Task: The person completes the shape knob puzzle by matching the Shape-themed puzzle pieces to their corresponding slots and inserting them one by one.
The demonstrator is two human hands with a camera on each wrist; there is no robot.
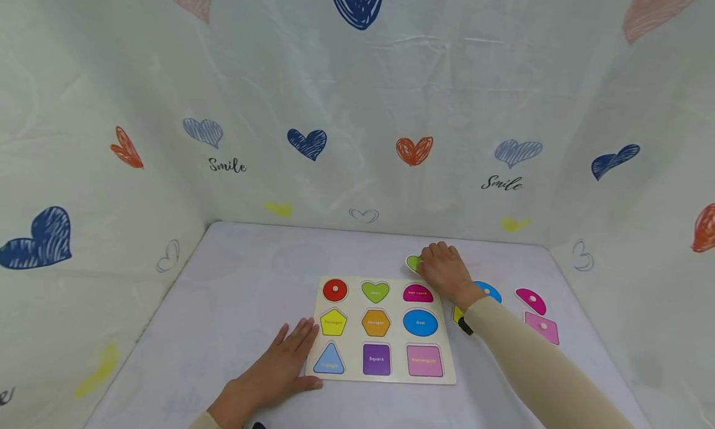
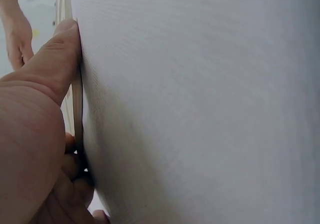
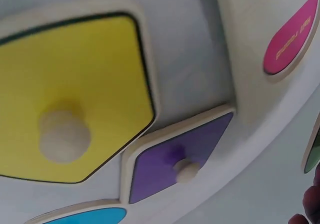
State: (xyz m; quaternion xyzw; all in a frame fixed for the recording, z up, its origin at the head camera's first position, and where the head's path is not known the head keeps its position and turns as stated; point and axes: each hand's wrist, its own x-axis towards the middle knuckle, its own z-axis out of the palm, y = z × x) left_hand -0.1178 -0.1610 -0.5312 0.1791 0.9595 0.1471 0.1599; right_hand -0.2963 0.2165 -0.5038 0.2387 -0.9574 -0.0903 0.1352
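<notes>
Two bare hands work around a shape board, and the green piece is just beyond its far edge, showing to the left of the right hand's fingers. The right hand is clearly the nearer one, its fingers curled over the piece's right part and apparently grasping it; the fingertips' contact is hidden, as is much of the piece, so I cannot tell its long axis or whether it is lifted. From there, the green heart on the board lies leftward and closer to the person. The left hand grasps nothing: its fingers extend against the board's left edge, thumb by the near corner. A yellow piece and a purple piece, both knobbed, lie beside the board's right edge
</notes>
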